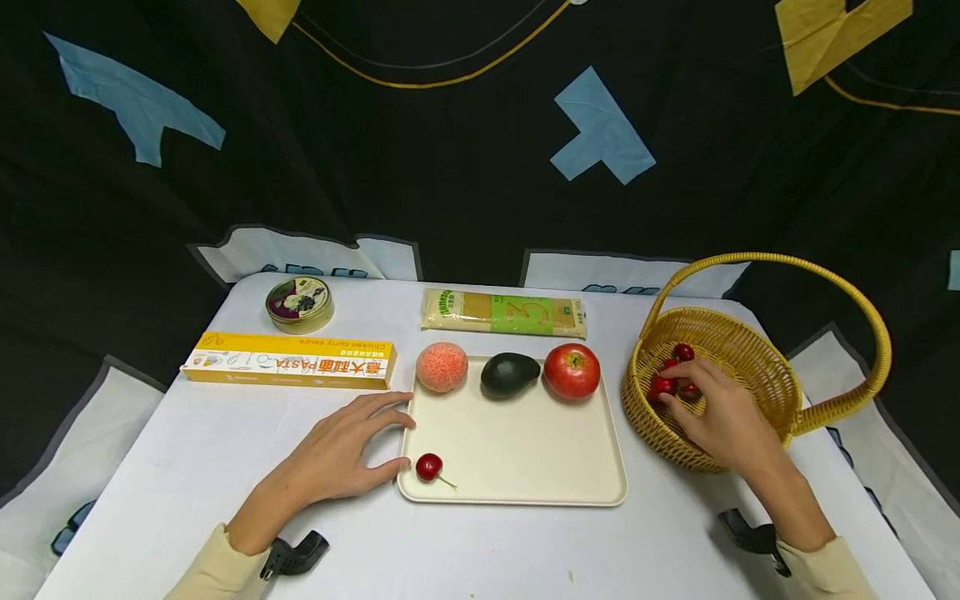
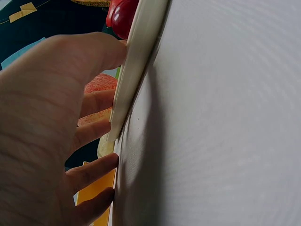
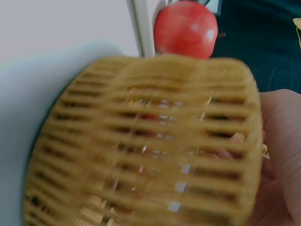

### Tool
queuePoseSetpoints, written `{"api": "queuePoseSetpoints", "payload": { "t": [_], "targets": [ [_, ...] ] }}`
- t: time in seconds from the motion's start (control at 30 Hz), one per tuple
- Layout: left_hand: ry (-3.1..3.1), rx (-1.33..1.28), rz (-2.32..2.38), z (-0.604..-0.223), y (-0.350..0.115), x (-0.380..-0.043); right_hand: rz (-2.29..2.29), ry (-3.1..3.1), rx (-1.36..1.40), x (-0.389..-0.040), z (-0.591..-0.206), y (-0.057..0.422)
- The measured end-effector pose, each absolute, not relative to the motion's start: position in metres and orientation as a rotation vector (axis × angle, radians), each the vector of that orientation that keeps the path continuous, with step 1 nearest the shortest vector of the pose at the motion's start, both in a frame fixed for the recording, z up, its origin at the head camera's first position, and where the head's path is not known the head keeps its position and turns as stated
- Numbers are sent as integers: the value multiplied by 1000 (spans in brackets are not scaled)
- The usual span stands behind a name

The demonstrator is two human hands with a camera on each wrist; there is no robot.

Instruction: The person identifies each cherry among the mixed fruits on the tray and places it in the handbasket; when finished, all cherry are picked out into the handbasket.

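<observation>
My left hand (image 1: 337, 450) rests at the left edge of a cream tray (image 1: 517, 467), fingers spread; in the left wrist view the thumb touches the rim. On the tray, a dark red cherry (image 1: 429, 467) with a stem lies near the thumb. A pinkish peach-like fruit (image 1: 442, 367), a dark avocado (image 1: 507, 375) and a red apple (image 1: 572, 372) line the far side. My right hand (image 1: 723, 417) reaches into a yellow wicker basket (image 1: 757, 358), its thumb and fingertips pinching a red cherry (image 1: 660, 387). Other cherries (image 1: 683, 352) lie around it; the basket's weave mostly hides the fingers in the right wrist view.
A yellow pasta box (image 1: 292, 361) lies left of the tray, with a round tin (image 1: 300, 305) behind it. A packet of noodles (image 1: 504, 313) lies beyond the tray. The basket's tall handle (image 1: 855, 292) arches above its opening. A black curtain hangs behind the white table.
</observation>
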State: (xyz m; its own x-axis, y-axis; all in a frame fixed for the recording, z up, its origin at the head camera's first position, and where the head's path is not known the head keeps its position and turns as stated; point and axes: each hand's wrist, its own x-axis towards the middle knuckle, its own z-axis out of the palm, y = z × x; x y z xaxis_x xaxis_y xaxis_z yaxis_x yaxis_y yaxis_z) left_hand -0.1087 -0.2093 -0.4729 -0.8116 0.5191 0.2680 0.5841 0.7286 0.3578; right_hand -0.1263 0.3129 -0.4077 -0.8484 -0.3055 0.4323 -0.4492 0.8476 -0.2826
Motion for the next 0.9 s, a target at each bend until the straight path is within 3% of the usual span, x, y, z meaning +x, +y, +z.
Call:
{"api": "queuePoseSetpoints", "payload": {
  "t": [0.9],
  "targets": [
    [-2811, -879, -674, -474, -209, -109, 554, -2966, 429, -145, -426, 356]
  ]
}}
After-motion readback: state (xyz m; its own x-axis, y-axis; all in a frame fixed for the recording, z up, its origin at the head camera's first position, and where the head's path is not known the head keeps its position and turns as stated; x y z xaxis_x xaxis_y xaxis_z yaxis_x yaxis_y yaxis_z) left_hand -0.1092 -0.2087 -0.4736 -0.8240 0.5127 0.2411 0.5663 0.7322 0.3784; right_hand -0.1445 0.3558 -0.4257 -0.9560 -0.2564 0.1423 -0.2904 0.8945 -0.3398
